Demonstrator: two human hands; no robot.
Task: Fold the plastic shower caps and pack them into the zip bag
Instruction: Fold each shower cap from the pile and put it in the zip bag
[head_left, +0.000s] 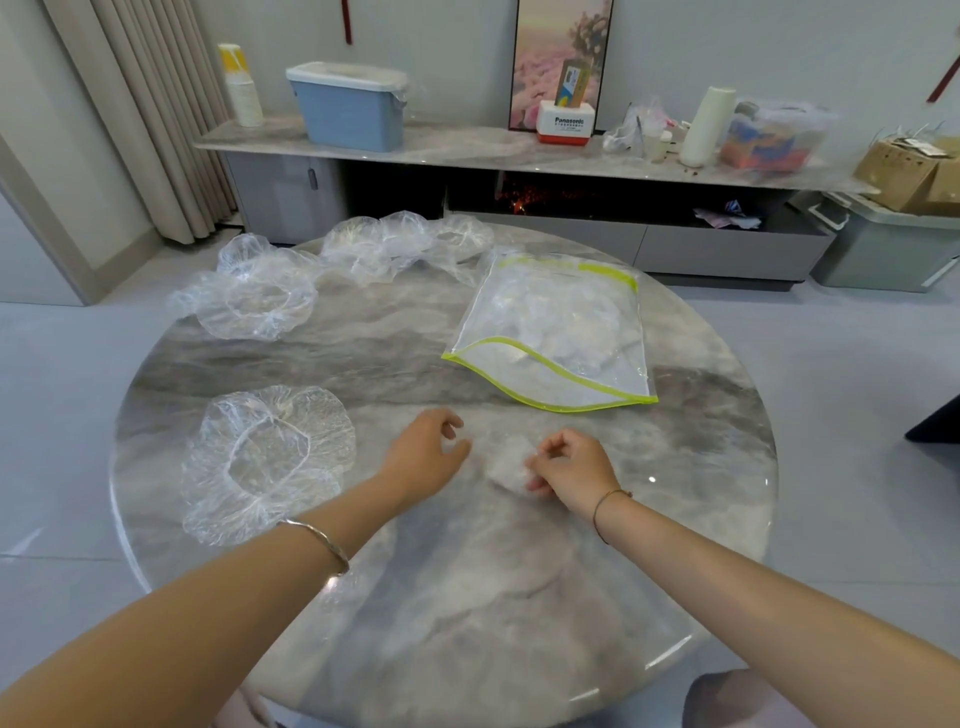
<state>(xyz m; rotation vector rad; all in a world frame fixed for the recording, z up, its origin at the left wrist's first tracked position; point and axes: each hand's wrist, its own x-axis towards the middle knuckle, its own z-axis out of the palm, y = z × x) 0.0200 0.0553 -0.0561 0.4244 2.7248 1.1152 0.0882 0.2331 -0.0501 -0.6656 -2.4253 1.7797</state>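
A small folded clear shower cap (508, 465) lies on the round marble table (467, 597) between my hands. My right hand (569, 467) pinches its right edge with curled fingers. My left hand (426, 452) hovers just left of it, fingers loosely curled, holding nothing. An unfolded shower cap (267, 457) lies spread at the near left. More loose caps lie at the far left (249, 293) and far middle (400, 241). The clear zip bag (558, 332) with a green rim lies at the far right, mouth open toward me, with folded caps inside.
Behind the table runs a low marble sideboard (467, 150) with a blue bin (353, 106), a white box, a roll and bags. A grey storage bin (888, 244) stands on the floor at the right. Curtains hang at the left.
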